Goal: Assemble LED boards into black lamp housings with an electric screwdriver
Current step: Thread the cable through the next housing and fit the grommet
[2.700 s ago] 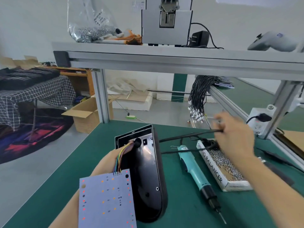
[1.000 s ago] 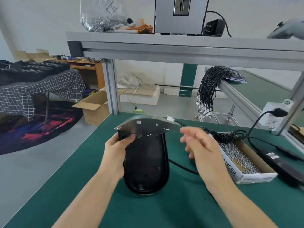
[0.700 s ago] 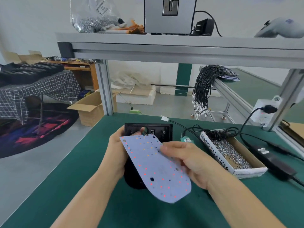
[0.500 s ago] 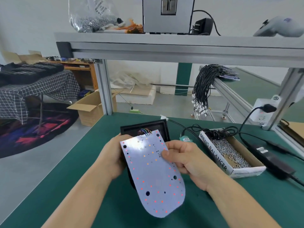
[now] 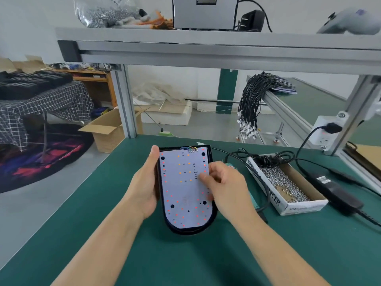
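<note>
On the green mat of the workbench (image 5: 86, 213), nearest to the viewer, a black lamp housing with one rounded end (image 5: 191, 229) is laid flat. Inside this housing a white LED board with red and orange dots (image 5: 182, 182) is seated, and coloured wires (image 5: 189, 149) are joined to its far edge. The housing's left side is gripped by the left hand (image 5: 145, 183), with the thumb stretched along the rim. The board's right edge is pressed by the right hand (image 5: 223, 185), whose fingers are curled down onto it. Just right of the housing, a part of a teal electric screwdriver (image 5: 252, 200) is seen behind the right hand. Further right of the housing, a white cardboard box of small screws (image 5: 285, 183) is placed, with black cables (image 5: 266, 159) at its far end.
</note>
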`<state>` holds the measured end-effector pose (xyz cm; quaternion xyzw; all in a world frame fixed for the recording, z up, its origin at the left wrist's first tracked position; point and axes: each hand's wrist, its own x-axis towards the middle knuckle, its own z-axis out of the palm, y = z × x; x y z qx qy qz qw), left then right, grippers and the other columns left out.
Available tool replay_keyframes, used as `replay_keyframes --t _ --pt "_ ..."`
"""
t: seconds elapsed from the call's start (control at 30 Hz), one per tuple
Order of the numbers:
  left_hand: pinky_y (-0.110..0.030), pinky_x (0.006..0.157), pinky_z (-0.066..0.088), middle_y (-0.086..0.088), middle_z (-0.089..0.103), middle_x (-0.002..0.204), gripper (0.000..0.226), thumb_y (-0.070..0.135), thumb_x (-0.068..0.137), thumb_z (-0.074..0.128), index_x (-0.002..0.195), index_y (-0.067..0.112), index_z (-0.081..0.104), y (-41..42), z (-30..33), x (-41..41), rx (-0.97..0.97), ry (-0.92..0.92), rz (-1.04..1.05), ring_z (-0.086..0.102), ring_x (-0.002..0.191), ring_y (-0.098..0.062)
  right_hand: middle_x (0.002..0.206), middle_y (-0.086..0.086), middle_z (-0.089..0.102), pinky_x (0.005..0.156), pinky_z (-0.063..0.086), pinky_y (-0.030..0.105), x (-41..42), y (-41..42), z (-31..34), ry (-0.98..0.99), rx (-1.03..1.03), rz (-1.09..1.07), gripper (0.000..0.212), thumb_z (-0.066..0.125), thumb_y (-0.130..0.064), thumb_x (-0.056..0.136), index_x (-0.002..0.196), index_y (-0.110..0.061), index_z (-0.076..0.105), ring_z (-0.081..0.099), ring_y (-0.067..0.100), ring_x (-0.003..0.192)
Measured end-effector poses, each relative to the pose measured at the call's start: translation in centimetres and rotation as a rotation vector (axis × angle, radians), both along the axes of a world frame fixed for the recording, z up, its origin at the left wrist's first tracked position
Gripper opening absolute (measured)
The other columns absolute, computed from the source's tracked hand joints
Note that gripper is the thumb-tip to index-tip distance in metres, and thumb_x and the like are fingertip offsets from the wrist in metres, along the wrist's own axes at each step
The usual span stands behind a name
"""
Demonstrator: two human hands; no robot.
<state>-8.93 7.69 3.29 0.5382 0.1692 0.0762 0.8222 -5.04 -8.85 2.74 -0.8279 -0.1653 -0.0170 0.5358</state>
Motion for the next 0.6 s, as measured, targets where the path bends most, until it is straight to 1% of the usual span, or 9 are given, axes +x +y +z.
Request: replay_keyframes --t 0.13,0.2,0.23,0.27,0.3,0.37,0.4,0.5,0.6 --pt "-0.029 0.055 0.056 -0.004 0.076 0.092 0.051 0.062 0.086 0.054 0.088 0.017 0.076 -0.5 -0.6 0.0 -0.083 0.055 0.136 0.074 0.077 -0.022 0.067 0.002 0.063 0.064 0.043 0.034 -0.3 0.2 0.2 -0.168 -0.243 -0.014 0.020 0.067 -0.026 0.088 0.080 -0.010 0.059 0.051 0.028 0.066" --pt "-0.027 0.049 0.055 -0.003 0.077 0.085 0.051 0.062 0.085 0.055 0.072 0.019 0.079 -0.7 -0.9 0.1 -0.098 0.045 0.161 0.074 0.069 -0.020 0.072 -0.002 0.064 0.062 0.040 0.034 -0.5 0.2 1.0 -0.256 -0.420 -0.053 0.027 0.065 -0.036 0.088 0.082 -0.010 0.058 0.053 0.028 0.071" --pt "-0.027 0.048 0.055 -0.002 0.077 0.084 0.051 0.063 0.085 0.056 0.068 0.021 0.079 -0.8 -0.8 0.0 -0.101 0.036 0.152 0.074 0.068 -0.020 0.073 -0.007 0.062 0.059 0.036 0.034 -0.7 0.3 1.3 -0.292 -0.490 -0.072 0.029 0.064 -0.039 0.088 0.082 -0.012 0.058 0.052 0.027 0.072" --pt "-0.028 0.050 0.056 -0.003 0.077 0.086 0.049 0.063 0.084 0.057 0.072 0.021 0.080 -0.9 -0.7 0.0 -0.090 0.020 0.126 0.074 0.070 -0.020 0.071 -0.010 0.057 0.056 0.030 0.034 -0.9 0.4 1.6 -0.321 -0.537 -0.084 0.029 0.062 -0.041 0.089 0.081 -0.014 0.056 0.049 0.025 0.071" --pt "-0.030 0.054 0.057 -0.005 0.076 0.091 0.044 0.059 0.082 0.061 0.084 0.019 0.079 -0.9 -0.7 0.0 -0.057 -0.001 0.097 0.074 0.076 -0.022 0.067 -0.010 0.050 0.053 0.025 0.033 -1.1 0.5 1.7 -0.347 -0.572 -0.095 0.029 0.061 -0.042 0.090 0.079 -0.017 0.051 0.044 0.023 0.069" --pt "-0.033 0.059 0.058 -0.010 0.075 0.101 0.041 0.039 0.079 0.071 0.109 0.012 0.069 -1.1 -0.7 0.0 0.026 -0.056 0.086 0.073 0.084 -0.027 0.063 -0.008 0.037 0.048 0.017 0.028 -1.3 0.6 2.0 -0.395 -0.637 -0.116 0.032 0.058 -0.043 0.091 0.076 -0.020 0.042 0.038 0.021 0.069" --pt "-0.032 0.057 0.057 -0.010 0.074 0.100 0.040 0.028 0.079 0.074 0.113 0.010 0.065 -1.1 -0.8 0.0 0.050 -0.080 0.100 0.073 0.084 -0.027 0.066 -0.008 0.033 0.048 0.014 0.027 -1.4 0.6 2.1 -0.424 -0.661 -0.122 0.033 0.057 -0.044 0.092 0.075 -0.021 0.041 0.037 0.021 0.071" --pt "-0.031 0.056 0.057 -0.009 0.075 0.094 0.029 0.012 0.081 0.073 0.108 0.009 0.064 -1.2 -1.0 0.0 0.082 -0.121 0.139 0.074 0.079 -0.026 0.086 -0.004 0.032 0.049 0.014 0.031 -0.9 0.6 2.1 -0.477 -0.685 -0.150 0.030 0.062 -0.041 0.089 0.080 -0.021 0.041 0.039 0.022 0.071" --pt "-0.035 0.058 0.058 -0.010 0.075 0.092 0.023 0.006 0.080 0.073 0.101 0.012 0.064 -1.1 -1.1 0.2 0.072 -0.110 0.157 0.073 0.077 -0.027 0.088 -0.007 0.038 0.053 0.019 0.035 -0.4 0.4 0.7 -0.394 -0.633 -0.157 0.040 0.069 -0.038 0.084 0.089 -0.022 0.033 0.039 0.022 0.067"
